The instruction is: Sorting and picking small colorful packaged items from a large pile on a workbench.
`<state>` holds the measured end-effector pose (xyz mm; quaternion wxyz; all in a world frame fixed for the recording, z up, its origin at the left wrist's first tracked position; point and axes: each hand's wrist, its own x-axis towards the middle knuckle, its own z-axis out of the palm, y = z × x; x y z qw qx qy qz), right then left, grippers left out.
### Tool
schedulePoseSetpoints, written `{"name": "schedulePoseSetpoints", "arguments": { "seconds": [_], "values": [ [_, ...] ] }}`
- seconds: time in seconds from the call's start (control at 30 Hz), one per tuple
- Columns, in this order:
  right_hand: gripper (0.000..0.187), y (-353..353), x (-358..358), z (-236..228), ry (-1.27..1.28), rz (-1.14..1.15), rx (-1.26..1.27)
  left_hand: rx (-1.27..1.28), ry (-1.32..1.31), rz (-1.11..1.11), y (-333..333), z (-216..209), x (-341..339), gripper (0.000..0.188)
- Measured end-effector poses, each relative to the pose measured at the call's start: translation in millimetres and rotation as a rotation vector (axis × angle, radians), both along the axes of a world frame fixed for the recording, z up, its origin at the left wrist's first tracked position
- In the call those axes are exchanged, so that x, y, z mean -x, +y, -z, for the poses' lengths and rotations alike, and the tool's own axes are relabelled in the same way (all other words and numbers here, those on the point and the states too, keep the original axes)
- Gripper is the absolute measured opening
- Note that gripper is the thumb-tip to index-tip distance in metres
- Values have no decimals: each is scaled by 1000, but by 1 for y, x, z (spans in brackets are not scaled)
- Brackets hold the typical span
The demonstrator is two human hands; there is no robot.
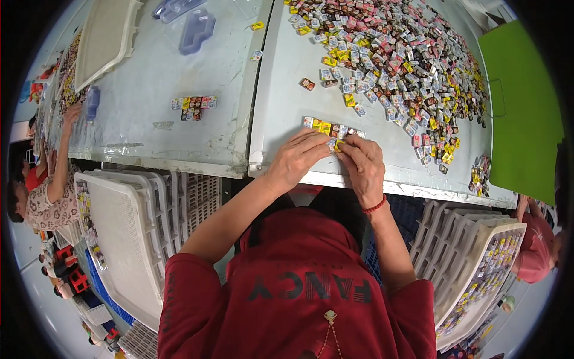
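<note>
Near the front edge of the white table, my left hand [298,157] and my right hand [363,163] meet, fingers bent and pressed together. Between their fingertips is a small yellow printed block [339,145], with a whitish one beside it, partly covered. Just beyond them lies a neat row of tiny box-shaped blocks [324,127] in white, yellow and dark brown. Fingers of both hands touch or nearly touch this row. A large loose heap of the same blocks [400,66] spreads over the far right of the table.
On the adjoining left table sit a small block cluster [192,107], a clear plastic tray [197,31] and a white tray [107,39]. Stacked white crates [122,233] stand left below, more trays [472,269] right. A co-worker's arm [60,155] reaches over at left; a green panel [520,107] borders the right.
</note>
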<state>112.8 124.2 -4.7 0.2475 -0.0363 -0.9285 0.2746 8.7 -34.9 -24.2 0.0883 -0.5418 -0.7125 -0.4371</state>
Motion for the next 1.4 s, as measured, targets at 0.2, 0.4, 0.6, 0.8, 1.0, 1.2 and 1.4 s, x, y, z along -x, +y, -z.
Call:
{"name": "schedulePoseSetpoints", "arguments": {
  "seconds": [0.2, 0.4, 0.6, 0.8, 1.0, 1.2, 1.4],
  "values": [
    [19, -3, 1, 0, 45, 30, 17, 112, -12, -41, -8, -4, -4, 27],
    [18, -4, -2, 2, 52, 41, 38, 82, -76, -32, -5, -8, 2, 26],
    [17, -6, -3, 4, 77, 51, 39, 48, -135, -56, -1, -5, 1, 22],
    [21, -5, -9, 2, 16, 18, -222, 115, 83, -40, -4, -7, -2, 22],
    [31, -11, -15, -1, -80, 13, -246, 144, 76, -44, -4, -13, -5, 35],
    [34, -17, -19, -4, -91, 26, -243, 338, 144, 41, 3, -15, -8, 49],
    [35, -14, -20, -9, -132, 29, -261, 370, 140, 13, 2, -13, -11, 51]
  ]
}}
